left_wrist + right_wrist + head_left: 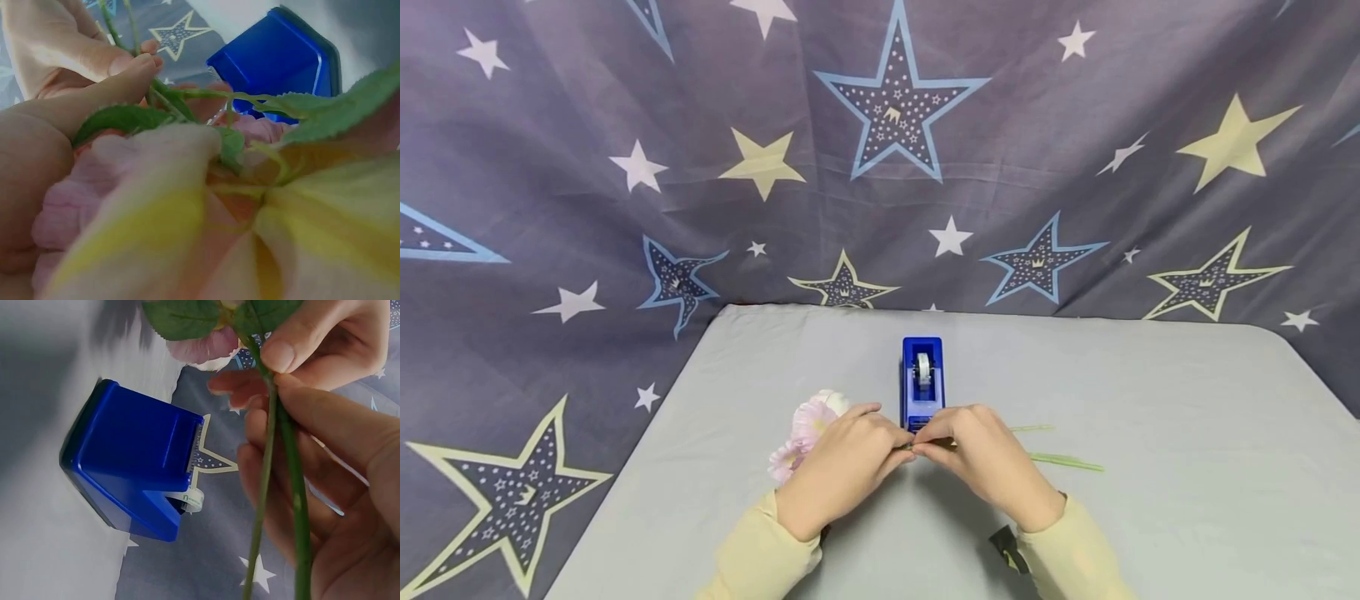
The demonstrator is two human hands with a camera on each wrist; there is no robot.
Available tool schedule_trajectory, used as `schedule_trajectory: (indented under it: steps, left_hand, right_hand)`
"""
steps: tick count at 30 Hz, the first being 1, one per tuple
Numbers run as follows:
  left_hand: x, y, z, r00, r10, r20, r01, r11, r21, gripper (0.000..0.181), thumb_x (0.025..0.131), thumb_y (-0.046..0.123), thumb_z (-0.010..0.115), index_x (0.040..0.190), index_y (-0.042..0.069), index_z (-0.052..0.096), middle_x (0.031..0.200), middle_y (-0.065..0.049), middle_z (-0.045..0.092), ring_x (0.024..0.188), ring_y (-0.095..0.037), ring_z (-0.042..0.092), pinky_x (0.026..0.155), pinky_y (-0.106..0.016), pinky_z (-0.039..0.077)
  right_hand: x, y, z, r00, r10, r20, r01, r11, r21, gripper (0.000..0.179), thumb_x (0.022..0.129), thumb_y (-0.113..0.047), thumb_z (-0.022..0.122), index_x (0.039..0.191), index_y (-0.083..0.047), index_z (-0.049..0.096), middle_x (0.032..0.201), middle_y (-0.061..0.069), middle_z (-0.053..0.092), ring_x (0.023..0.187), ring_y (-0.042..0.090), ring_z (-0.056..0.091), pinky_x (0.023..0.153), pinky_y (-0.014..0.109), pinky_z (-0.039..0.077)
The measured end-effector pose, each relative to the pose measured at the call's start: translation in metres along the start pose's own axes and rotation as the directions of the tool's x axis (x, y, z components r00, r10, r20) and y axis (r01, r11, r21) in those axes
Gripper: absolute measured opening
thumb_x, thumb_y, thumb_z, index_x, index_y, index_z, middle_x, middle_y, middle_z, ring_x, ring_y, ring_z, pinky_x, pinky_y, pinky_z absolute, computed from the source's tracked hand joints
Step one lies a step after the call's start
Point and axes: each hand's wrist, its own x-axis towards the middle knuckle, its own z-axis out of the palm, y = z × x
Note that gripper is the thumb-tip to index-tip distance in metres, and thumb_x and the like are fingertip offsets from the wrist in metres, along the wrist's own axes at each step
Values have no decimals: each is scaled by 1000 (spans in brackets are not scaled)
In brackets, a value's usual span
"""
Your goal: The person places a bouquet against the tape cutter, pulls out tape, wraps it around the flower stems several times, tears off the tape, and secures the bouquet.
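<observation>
Artificial flowers [811,423] with pink and white petals lie at the left, their heads partly hidden behind my left hand [856,454]. That hand pinches the green flower stems [301,512] just below the leaves [181,319]. Right beside it, thumb and fingers of my right hand [981,454] pinch the same stems, the two sets of fingertips nearly meeting. Two stems run side by side past the right palm, and their lower ends stick out to the right. Close in front of the hands stands a blue tape dispenser [931,407].
A roll of tape [923,369] sits in the dispenser, with a loose tape end [195,500] at the toothed cutter. Pale cloth covers the table [1187,433]. Behind it hangs a dark star-patterned curtain [1015,167], also along the left side.
</observation>
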Motion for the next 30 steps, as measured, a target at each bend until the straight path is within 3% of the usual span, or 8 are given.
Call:
schedule_trajectory:
  steps: [5, 9, 13, 19, 30]
  left_hand:
    - [0, -4, -2, 999, -18, 41, 22, 994, -106, 19, 95, 27, 66, 103, 14, 78, 93, 6, 77, 86, -10, 71, 105, -39, 47]
    - [0, -5, -2, 996, -71, 49, 77, 987, -139, 18, 91, 29, 70, 101, 18, 80, 88, 8, 76, 74, -7, 66, 82, -30, 54]
    - [1, -5, -2, 990, -129, 63, 138, 974, -179, 15, 87, 30, 74, 99, 23, 81, 86, 10, 76, 69, -5, 59, 67, -25, 50]
    - [1, -1, -1, 988, -145, 55, 152, 973, -173, 13, 84, 29, 77, 95, 24, 81, 85, 11, 76, 73, -6, 61, 71, -26, 50]
    - [2, 4, 4, 993, -97, -60, 95, 995, -40, 13, 80, 30, 79, 91, 23, 81, 85, 12, 76, 80, -13, 65, 84, -31, 48]
  right_hand:
    - [0, 0, -1, 1000, -19, 5, 18, 1000, 16, 4, 84, -15, 78, 86, -12, 80, 82, -6, 75, 77, 6, 69, 72, 20, 56]
    - [-1, -1, -1, 1000, -18, 19, 17, 1000, 22, 4, 84, -16, 78, 85, -12, 80, 82, -6, 74, 76, 6, 69, 71, 19, 56]
    - [-2, -2, -1, 1000, 2, 31, -2, 1000, 13, 5, 84, -17, 78, 84, -12, 80, 81, -6, 75, 76, 6, 69, 69, 20, 55]
    - [-3, -3, -1, 998, 52, 39, -53, 998, 36, 6, 83, -18, 79, 83, -12, 79, 79, -6, 75, 71, 3, 66, 65, 18, 53]
    - [-3, -2, -4, 993, 92, 79, -96, 994, 52, 5, 84, -19, 78, 85, -14, 79, 81, -6, 75, 75, 4, 67, 69, 27, 56]
